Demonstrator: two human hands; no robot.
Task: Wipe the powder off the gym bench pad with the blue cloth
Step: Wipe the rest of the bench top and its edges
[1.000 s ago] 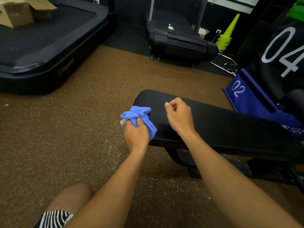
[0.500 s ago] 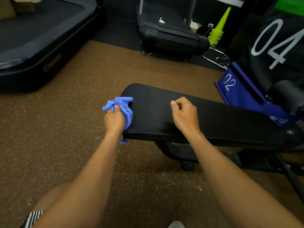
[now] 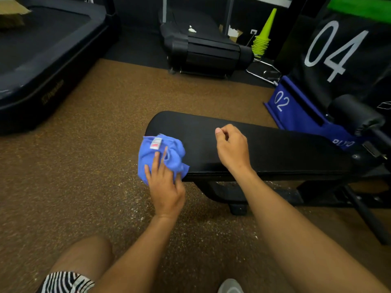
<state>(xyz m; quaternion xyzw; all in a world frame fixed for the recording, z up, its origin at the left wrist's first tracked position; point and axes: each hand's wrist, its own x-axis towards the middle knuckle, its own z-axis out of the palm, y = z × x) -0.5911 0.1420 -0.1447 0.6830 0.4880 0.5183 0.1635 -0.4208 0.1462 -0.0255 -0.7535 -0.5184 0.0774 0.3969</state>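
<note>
The black gym bench pad [image 3: 275, 149] stretches from the centre to the right. The blue cloth [image 3: 156, 153], with a small white and red label on top, lies bunched over the pad's left near corner and hangs past its edge. My left hand [image 3: 165, 182] presses on the cloth with fingers spread over it and the thumb tucked at its lower edge. My right hand [image 3: 231, 148] rests on the pad to the right of the cloth, fingers curled into a loose fist with nothing in it. The pad's surface looks dark and glossy.
White powder specks [image 3: 131, 199] dot the brown rubber floor below the bench's end. Two black treadmills [image 3: 203, 49] stand at the back and left. Yellow-green cones [image 3: 262, 37], a blue "02" block [image 3: 283, 102] and a black "04" block stand to the right. My knee [image 3: 84, 259] is lower left.
My left hand has moved from gripping the bunched cloth beside the pad's end to pressing it flatter on the corner, label side up. The right hand stays on the pad.
</note>
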